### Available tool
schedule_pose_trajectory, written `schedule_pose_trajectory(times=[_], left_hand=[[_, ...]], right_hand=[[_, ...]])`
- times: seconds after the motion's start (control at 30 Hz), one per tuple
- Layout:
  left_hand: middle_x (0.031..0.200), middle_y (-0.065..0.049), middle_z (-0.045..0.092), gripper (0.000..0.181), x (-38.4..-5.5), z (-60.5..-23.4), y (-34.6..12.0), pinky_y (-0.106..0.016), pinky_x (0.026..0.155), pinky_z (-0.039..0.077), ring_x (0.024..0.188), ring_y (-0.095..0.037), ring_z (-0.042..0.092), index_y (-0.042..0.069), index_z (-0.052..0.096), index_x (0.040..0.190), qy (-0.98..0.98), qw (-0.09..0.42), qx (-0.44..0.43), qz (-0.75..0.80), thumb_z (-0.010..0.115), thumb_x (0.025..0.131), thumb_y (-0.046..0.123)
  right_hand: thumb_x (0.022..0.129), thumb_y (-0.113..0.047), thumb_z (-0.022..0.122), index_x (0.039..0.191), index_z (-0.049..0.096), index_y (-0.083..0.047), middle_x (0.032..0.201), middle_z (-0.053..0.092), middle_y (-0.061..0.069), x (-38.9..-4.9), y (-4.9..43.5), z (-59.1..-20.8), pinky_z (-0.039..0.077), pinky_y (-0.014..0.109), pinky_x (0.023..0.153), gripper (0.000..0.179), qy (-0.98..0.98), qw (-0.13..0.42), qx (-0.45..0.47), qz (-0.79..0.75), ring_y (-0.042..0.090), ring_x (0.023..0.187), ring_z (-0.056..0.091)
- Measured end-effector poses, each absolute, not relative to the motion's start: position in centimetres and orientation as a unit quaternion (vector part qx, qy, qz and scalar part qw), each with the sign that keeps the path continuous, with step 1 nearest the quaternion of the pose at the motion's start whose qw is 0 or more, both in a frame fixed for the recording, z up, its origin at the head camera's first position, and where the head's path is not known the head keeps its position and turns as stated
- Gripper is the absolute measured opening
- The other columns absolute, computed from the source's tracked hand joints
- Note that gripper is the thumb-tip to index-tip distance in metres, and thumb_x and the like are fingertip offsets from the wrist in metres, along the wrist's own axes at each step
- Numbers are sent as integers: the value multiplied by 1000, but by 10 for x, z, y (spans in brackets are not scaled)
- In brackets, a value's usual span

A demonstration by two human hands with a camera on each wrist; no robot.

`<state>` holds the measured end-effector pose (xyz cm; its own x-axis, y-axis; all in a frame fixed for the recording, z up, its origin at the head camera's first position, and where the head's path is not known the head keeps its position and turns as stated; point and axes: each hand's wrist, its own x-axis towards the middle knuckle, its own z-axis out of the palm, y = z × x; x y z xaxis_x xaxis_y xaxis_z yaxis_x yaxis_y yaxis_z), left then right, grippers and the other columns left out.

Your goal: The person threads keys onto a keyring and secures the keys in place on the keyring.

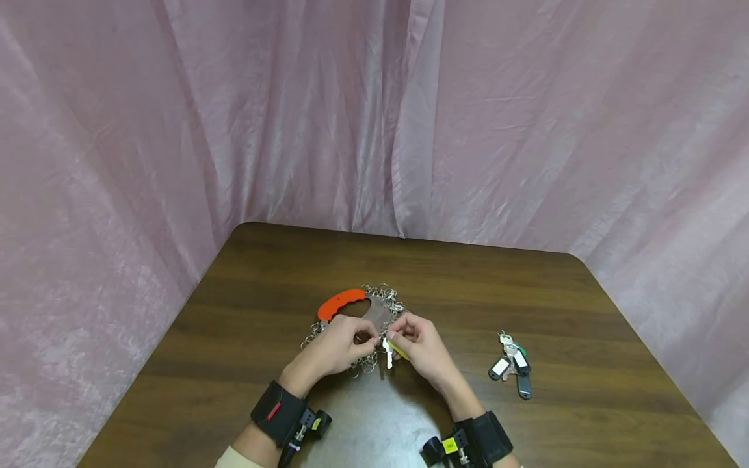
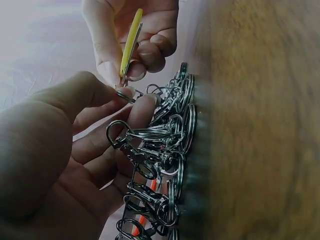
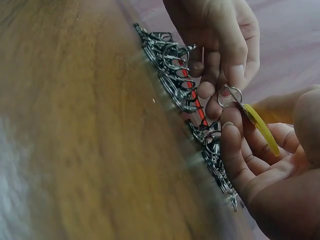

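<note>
My left hand (image 1: 339,341) pinches a small split ring (image 2: 126,96) between thumb and forefinger. Facing it, my right hand (image 1: 427,348) grips a silver key (image 1: 389,354) with a yellow tag (image 3: 264,131) on it. In the right wrist view the key's head end meets the split ring between both sets of fingertips. Both hands are over the near edge of a large key carrier, a flat metal plate (image 1: 378,313) with an orange handle (image 1: 339,302). Many clips and split rings (image 2: 170,132) hang along its rim, and my left fingers partly cover them.
To the right on the brown wooden table (image 1: 468,279) lies a bunch of keys (image 1: 508,344) with dark tags (image 1: 525,386) and a bit of green. Pink curtains (image 1: 328,130) hang behind the table. A black strap with a small camera (image 1: 434,450) is on each wrist.
</note>
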<state>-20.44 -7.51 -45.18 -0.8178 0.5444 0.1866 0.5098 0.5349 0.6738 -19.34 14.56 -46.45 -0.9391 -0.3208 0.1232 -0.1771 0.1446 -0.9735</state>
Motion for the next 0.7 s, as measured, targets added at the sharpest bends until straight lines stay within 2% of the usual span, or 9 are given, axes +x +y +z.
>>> schedule_pose_trajectory(times=[0.23,0.43,0.6,0.7], left_hand=[[89,10,71,9,-205,-450,-75,-28,76,55,81,-3,63,15,78,98,875,11,307,373,70,100,13],[96,10,71,13,-206,-452,-75,-31,79,56,87,-5,65,15,77,106,874,8,308,376,65,104,17],[99,6,62,5,-205,-456,-76,-31,77,55,87,-10,63,19,74,103,872,0,311,378,71,104,22],[105,4,61,3,-205,-457,-75,-33,80,56,90,-12,64,19,74,98,870,-15,309,384,75,101,20]], right_hand=[[102,-1,65,104,62,12,87,66,21,-193,145,-466,54,28,64,14,742,63,-181,-643,22,68,61],[102,-4,66,105,62,10,87,65,24,-194,143,-467,56,30,65,15,747,48,-179,-638,23,67,62],[100,1,66,105,62,9,88,65,22,-194,143,-469,57,30,65,10,750,35,-172,-637,20,68,63],[100,1,66,105,63,8,88,67,21,-194,143,-468,57,29,65,9,756,30,-181,-629,18,70,62]])
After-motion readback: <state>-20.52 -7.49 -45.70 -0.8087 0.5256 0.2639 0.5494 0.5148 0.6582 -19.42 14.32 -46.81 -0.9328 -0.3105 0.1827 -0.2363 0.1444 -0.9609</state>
